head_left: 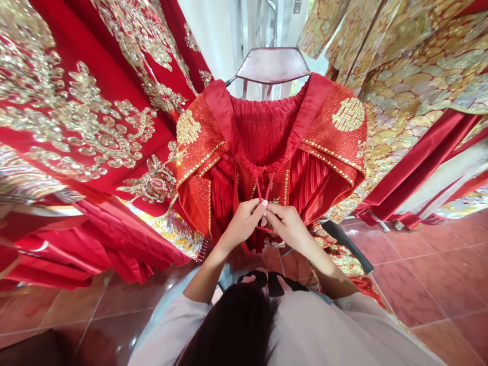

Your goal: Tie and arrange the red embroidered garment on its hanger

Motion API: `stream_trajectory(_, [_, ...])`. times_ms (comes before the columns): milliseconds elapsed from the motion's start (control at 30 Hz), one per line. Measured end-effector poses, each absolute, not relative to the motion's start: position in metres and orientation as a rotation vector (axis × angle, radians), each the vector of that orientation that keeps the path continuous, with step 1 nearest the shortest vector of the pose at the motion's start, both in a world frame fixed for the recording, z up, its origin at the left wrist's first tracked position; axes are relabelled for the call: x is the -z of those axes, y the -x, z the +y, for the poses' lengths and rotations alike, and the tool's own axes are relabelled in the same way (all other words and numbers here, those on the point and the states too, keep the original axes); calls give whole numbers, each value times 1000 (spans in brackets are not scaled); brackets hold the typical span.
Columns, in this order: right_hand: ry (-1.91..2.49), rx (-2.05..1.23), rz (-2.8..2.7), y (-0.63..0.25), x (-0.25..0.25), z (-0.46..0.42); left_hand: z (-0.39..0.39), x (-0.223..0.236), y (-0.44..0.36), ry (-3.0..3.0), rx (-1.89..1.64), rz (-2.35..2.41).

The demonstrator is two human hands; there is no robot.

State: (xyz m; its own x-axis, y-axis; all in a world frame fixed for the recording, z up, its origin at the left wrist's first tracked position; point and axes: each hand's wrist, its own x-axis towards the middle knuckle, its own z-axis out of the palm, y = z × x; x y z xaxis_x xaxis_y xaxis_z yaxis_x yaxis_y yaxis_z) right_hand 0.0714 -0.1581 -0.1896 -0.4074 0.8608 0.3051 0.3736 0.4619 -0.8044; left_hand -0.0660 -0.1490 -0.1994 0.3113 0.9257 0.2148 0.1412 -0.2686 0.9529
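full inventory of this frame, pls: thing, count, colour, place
red garment: 1, red with gold trim and gold emblems, centre, on a hanger
tie cords: 2, red, at the garment's front, above the fingers
hanger: 1, dark pink, top centre
embroidered robe: 1, red and gold, left
scale-pattern robes: count unclear, gold with red bands, right
floor tiles: many, red-brown, bottom
left hand: 1, pinching the cords, centre
right hand: 1, pinching the cords, centre
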Motion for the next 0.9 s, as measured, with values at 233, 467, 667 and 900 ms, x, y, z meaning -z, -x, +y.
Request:
stream_trajectory(233, [1284,-324,-1823,-144,131,-133,-129,137,134,-2074,-1554,1407])
stream_trajectory(467, [1439,133,-1805,-209,117,-76,-99,101,210,-2055,-2010,2082])
stream_trajectory(667, [1516,423,-1935,-151,118,-83,-91,123,144,-2160,-1922,2171])
stream_trajectory(900, [1458,443,-2094,-84,113,-56,-51,163,72,-2769,-1194,1926])
